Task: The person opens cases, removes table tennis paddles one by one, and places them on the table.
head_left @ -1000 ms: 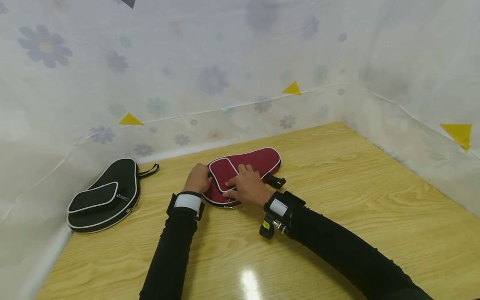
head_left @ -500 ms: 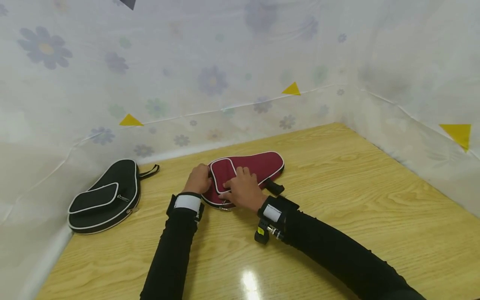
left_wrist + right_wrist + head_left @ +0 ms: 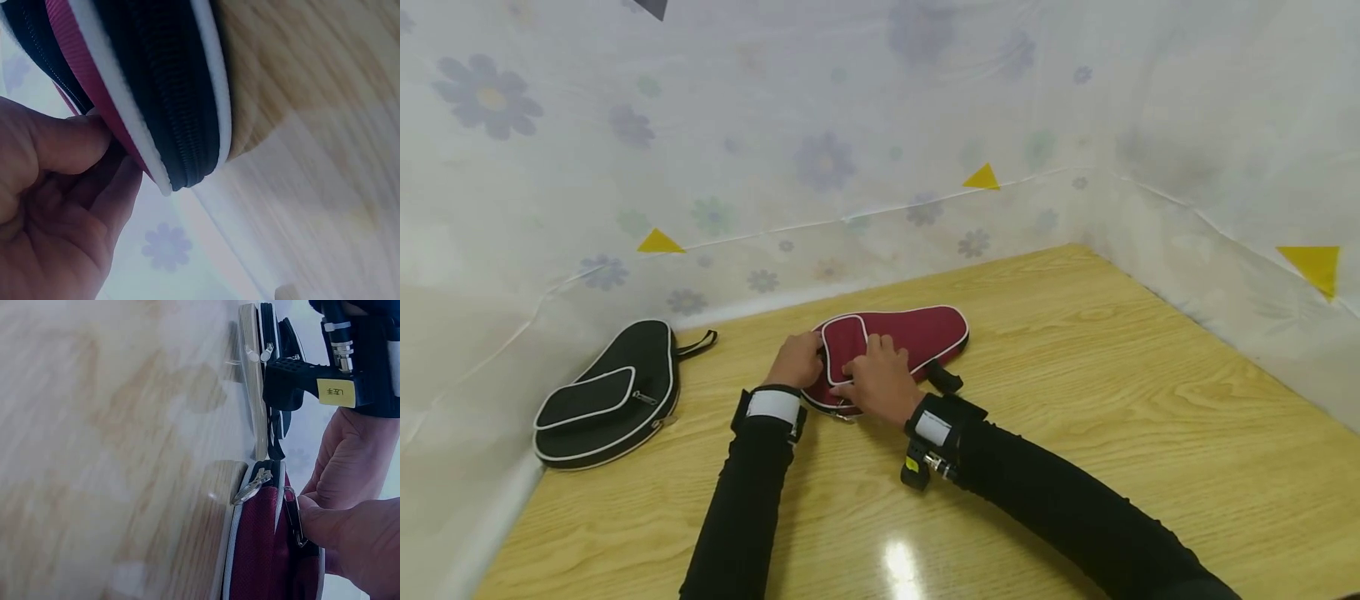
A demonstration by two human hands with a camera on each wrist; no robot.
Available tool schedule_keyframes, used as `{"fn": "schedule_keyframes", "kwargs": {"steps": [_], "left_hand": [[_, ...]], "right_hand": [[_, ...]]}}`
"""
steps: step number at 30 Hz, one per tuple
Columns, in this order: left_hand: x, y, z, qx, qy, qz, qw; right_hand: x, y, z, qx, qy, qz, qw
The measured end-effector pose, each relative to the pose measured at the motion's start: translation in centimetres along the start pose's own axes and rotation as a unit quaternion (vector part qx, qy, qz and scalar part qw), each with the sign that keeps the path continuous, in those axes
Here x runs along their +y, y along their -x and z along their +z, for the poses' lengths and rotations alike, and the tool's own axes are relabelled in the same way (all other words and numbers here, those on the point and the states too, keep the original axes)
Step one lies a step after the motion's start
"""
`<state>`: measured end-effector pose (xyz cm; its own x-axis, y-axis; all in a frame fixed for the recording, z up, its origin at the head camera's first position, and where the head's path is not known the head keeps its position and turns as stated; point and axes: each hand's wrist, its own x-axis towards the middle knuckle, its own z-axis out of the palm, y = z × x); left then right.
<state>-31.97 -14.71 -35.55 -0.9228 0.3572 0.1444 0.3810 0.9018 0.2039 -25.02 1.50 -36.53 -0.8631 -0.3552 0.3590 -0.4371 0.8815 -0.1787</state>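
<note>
A dark red paddle-shaped case (image 3: pixel 917 332) with white piping lies flat on the wooden table (image 3: pixel 1112 400). My left hand (image 3: pixel 797 360) holds its rounded left end. In the left wrist view the left hand (image 3: pixel 56 206) pinches the piped edge of the red case (image 3: pixel 94 81) beside the black zipper (image 3: pixel 169 94). My right hand (image 3: pixel 876 379) lies over the case's front pocket. In the right wrist view the right hand (image 3: pixel 356 531) has its thumb pressed on a metal zipper pull (image 3: pixel 294 515) at the edge of the red case (image 3: pixel 256 562). A second pull (image 3: pixel 253 485) hangs loose.
A black case (image 3: pixel 606 392) of the same shape lies at the table's left edge, near the wall. A floral plastic sheet (image 3: pixel 850 150) walls in the back and both sides. The red case's black strap (image 3: pixel 943 377) sticks out toward the right forearm.
My right hand has slid left along the red case toward its near edge. The case has turned slightly on the table. The left hand has kept its hold.
</note>
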Motion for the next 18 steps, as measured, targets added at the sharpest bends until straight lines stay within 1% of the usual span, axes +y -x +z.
{"fn": "schedule_keyframes", "kwargs": {"steps": [3,7,10,18], "left_hand": [[-0.1,0.0,0.1,-0.007,-0.008,0.015,0.9998],[-0.4,0.1,0.2,-0.014,-0.014,0.033,0.9993],[-0.7,0.3,0.1,-0.023,-0.007,0.029,0.9993],[-1.2,0.8,-0.3,-0.057,0.028,-0.001,0.998]], "right_hand": [[-0.1,0.0,0.2,0.007,0.015,0.0,1.0],[-0.4,-0.1,0.4,0.019,0.021,0.001,1.0],[-0.7,-0.2,0.5,0.024,0.023,0.001,0.999],[-1.2,-0.6,0.9,0.031,0.054,0.006,0.998]]}}
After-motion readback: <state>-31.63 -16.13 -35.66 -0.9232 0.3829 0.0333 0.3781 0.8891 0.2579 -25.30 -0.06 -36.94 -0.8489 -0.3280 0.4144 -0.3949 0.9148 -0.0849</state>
